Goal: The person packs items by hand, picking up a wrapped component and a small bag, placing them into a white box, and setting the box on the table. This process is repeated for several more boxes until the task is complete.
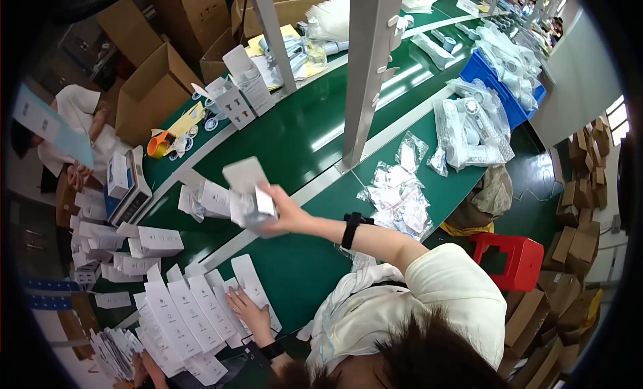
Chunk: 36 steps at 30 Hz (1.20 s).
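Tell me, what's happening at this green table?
A person at the green table holds a small white carton up in the right hand. The left hand rests on a fanned row of flat white cartons. Clear plastic bags lie further right.

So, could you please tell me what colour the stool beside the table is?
The stool is red, seen in the head view.

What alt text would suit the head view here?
Seen from above at a green packing table, the person's right hand holds a small white box out over it, while the left hand rests on a fanned row of flat white cartons. Bagged parts lie to the right.
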Tool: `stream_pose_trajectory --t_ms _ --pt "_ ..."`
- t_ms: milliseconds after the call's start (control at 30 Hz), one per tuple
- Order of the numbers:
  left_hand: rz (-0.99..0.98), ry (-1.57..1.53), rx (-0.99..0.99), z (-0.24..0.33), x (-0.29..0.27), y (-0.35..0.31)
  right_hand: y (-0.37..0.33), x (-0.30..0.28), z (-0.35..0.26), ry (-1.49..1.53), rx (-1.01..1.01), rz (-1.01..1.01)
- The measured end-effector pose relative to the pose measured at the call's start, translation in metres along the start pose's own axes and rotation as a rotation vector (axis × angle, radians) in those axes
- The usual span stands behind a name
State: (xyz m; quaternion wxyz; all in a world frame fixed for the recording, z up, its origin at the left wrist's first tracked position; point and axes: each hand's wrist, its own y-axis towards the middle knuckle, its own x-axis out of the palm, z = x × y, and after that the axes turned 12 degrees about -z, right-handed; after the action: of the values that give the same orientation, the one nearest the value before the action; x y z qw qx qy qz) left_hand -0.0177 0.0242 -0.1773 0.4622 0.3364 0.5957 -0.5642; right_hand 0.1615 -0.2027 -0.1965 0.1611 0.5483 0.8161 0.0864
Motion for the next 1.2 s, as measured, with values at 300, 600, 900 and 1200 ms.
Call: stream_pose_trajectory --t_ms 300,600,900,1200 --pt "-0.043 -0.628 0.143 0.088 -0.001 0.039 0.067 -0.080 0.041 -0.484 0.216 0.479" --pt "-0.157 -0.624 0.370 0.068 -0.014 0.055 -0.137 -0.245 -0.035 -0.723 0.687 0.625" --pt "0.038 -1.294 0.355 0.105 -0.041 0.057 -0.196 -0.418 0.065 -1.401 1.447 0.770" --pt "0.113 -1.145 0.493 0.133 -0.046 0.044 -0.168 -0.363 0.044 -1.414 1.168 0.341"
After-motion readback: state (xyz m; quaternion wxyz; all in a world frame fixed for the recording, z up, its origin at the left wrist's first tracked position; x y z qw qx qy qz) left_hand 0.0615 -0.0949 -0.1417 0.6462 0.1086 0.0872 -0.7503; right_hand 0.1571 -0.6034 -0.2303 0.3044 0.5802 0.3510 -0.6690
